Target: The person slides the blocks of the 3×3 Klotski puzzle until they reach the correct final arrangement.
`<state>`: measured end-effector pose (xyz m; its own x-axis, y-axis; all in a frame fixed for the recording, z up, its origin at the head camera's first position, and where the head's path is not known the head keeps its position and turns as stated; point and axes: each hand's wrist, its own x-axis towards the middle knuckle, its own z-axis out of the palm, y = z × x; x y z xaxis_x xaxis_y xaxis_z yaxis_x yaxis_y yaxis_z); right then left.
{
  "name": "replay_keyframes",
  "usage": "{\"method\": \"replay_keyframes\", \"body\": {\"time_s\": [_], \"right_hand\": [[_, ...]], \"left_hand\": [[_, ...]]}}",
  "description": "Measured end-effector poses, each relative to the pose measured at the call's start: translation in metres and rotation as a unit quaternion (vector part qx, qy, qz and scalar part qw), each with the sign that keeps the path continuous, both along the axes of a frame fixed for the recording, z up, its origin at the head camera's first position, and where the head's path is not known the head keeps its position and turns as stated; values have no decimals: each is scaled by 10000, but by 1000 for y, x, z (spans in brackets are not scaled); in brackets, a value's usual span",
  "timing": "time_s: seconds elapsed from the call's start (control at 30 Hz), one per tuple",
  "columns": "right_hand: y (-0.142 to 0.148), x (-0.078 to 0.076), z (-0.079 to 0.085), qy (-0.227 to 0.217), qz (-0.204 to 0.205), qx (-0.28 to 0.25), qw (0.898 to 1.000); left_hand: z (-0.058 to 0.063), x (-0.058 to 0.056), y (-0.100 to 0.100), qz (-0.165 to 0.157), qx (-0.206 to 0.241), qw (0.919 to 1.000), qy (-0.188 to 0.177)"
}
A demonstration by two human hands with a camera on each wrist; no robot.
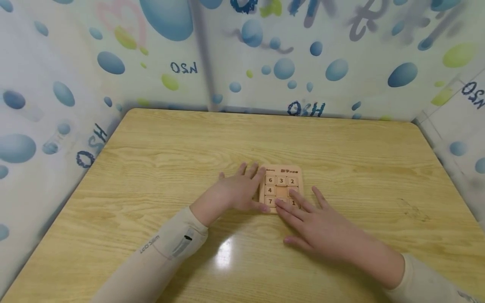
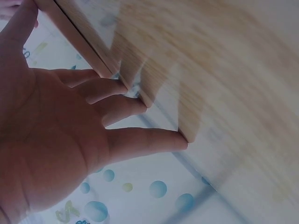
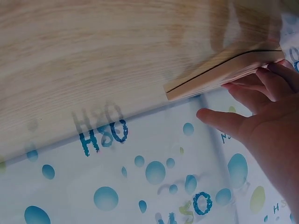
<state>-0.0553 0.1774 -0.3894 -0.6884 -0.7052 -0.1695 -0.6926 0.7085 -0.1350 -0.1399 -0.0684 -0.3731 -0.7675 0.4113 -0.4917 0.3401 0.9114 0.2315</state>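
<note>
A wooden number slide puzzle (image 1: 276, 168) lies flat on the table, its tiles showing 6, 3, 2 along the top row. Tile 4 (image 1: 270, 190) is at the middle left, and the centre slot (image 1: 282, 191) has no tile. My left hand (image 1: 240, 191) spreads along the puzzle's left side, index fingertip near the upper corner and thumb at the lower one. In the left wrist view its outstretched fingertips touch the tabletop. From the lower right, my right hand (image 1: 322, 229) reaches over with extended fingers on the lower tiles, partly hiding the bottom-middle and middle-right ones.
The wood-grain table (image 1: 170, 139) is glossy and has rounded back corners. A pale wall covering (image 1: 235, 59) with blue and green drops stands behind and at both sides. Faint marks (image 1: 414, 209) show on the tabletop at the right.
</note>
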Motion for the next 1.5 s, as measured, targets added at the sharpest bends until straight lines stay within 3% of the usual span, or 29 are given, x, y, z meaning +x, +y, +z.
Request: {"method": "replay_keyframes", "body": {"time_s": [0.7,1.13,1.5], "right_hand": [[2,-13,-5,51,-119,18,9999],[3,-26,-6,-21,-240,83,9997],[4,-28,-7,63,-228,48,9997]], "left_hand": [[5,1,1,25,61,10000,-70],[4,0,2,1,16,10000,-32],[1,0,1,-15,-25,10000,-51]]}}
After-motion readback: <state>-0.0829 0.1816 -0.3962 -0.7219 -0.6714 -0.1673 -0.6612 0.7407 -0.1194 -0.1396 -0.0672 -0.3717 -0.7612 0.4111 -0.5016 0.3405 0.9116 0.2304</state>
